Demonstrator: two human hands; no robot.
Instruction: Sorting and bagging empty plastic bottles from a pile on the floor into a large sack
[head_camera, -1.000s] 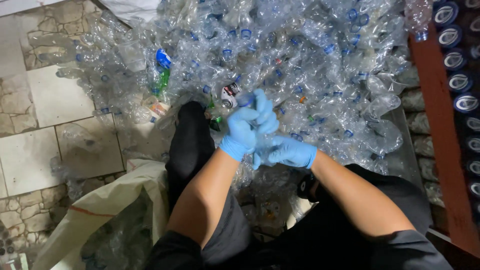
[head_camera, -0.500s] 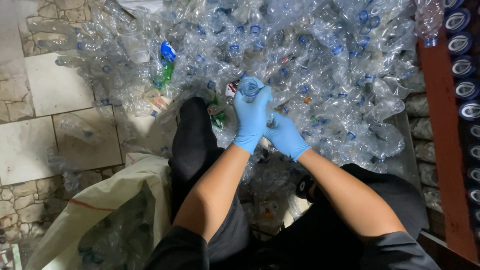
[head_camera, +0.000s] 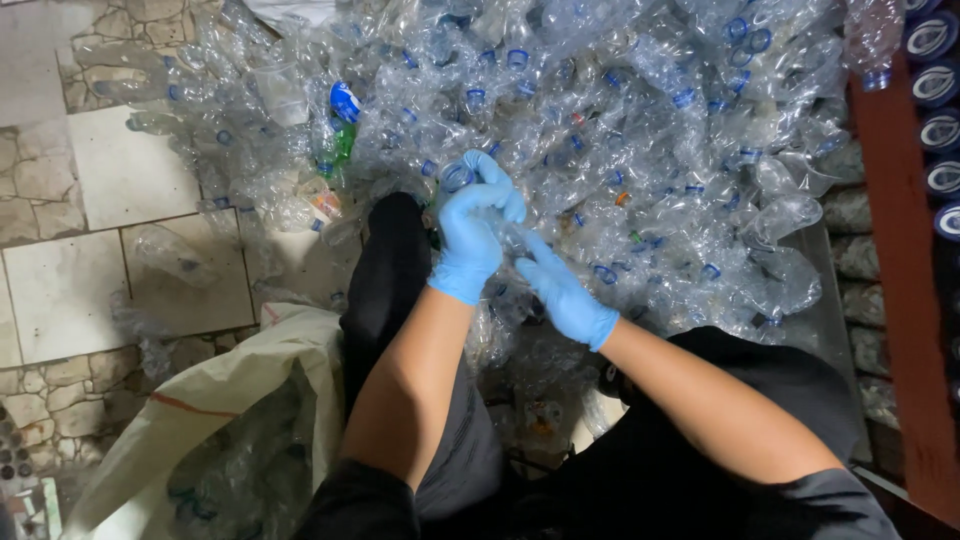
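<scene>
- Dark trousers (head_camera: 700, 440) and bare forearms are seen nearest the camera, with a black-clad leg (head_camera: 385, 270) stretched forward over the floor.
- To the left, a white woven sack (head_camera: 210, 400) lies open, with crushed clear bottles visible inside it.
- The left hand (head_camera: 472, 232), in a blue glove, is closed around a clear plastic bottle (head_camera: 458, 178), whose open neck shows just above the fingers.
- The right hand (head_camera: 562, 290), also blue-gloved, is laid just beside the left, fingers extended toward the bottle's lower part; whether it pinches anything cannot be told.
- Beyond the hands, a large heap of crushed clear bottles (head_camera: 640, 120) with blue caps and rings is spread over the tiled floor (head_camera: 110, 170).
- A green bottle (head_camera: 343, 145) is seen at the heap's left.
- Along the right edge, a reddish rack (head_camera: 895, 280) is lined with cans.
</scene>
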